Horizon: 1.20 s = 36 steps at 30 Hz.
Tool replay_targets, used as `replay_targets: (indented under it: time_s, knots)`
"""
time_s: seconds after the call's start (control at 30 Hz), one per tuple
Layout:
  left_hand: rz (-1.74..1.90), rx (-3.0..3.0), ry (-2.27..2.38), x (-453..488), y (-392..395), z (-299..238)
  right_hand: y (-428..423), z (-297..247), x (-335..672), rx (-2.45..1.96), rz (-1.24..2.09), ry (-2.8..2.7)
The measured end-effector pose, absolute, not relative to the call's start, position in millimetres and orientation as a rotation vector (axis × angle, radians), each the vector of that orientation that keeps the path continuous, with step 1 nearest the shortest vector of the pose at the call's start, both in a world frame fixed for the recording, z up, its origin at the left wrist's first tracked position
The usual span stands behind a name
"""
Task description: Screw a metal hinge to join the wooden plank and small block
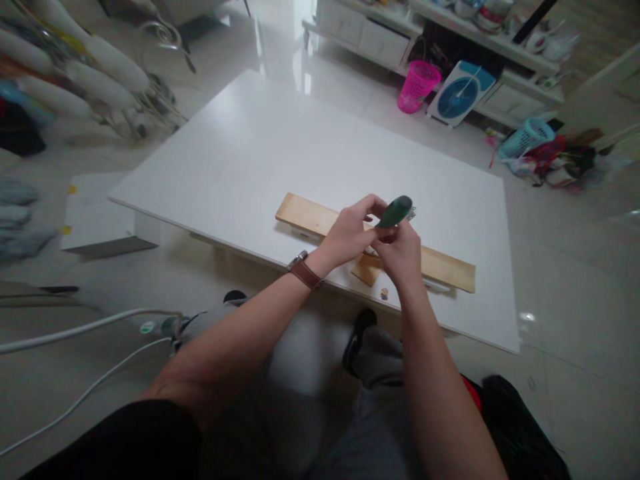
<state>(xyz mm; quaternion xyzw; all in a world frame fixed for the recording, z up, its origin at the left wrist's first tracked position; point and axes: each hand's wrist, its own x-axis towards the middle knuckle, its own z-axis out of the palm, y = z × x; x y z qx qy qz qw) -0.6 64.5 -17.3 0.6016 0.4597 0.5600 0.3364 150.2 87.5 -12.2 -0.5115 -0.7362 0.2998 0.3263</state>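
The green-handled screwdriver (395, 211) (a likely name, its shaft being out of sight) stands tilted over the middle of the long wooden plank (307, 213), its dark butt end leaning toward two o'clock. The plank crosses the white table (210, 147) from ten o'clock to four o'clock of the hands, raised on pale supports, with a small wooden block (367, 271) jutting from beneath the hands toward seven o'clock. With the handle tilted, the tip could slip sideways and nick the fingers crowded round it or gouge the wood; the raised plank could also rock if pressed off-centre, since neither hand appears to pin its ends. Anything tiny dropped here could roll off the near table edge toward six o'clock, past the cartoon sticker (384, 293). The left hand (347, 230) comes in from eight o'clock, wrist bent beneath a brown-strapped watch (306, 270), its grip seemingly grasping the handle's lower part between thumb and curled fingers. The right hand (403, 253) rises from five o'clock, fingertips bunched near the handle's base; whether that grip holds something small, I cannot tell. Both forearms are extended, converging above the plank.
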Motion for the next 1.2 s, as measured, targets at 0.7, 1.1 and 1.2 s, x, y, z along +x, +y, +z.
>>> replay_targets:
  time_s: [0.7,1.1,1.2]
  knots:
    - [1.44,1.578,1.026,-0.9,65.8,-21.4,89.3,-14.0,150.3,-1.325,0.898,-1.871]
    - [1.433,1.614,1.219,5.3,61.7,-16.4,86.7,-8.0,149.1,-1.346,0.78,-1.917]
    - [1.442,1.605,1.186,4.2,62.4,-16.9,87.2,-10.4,149.3,-1.319,0.84,-1.882]
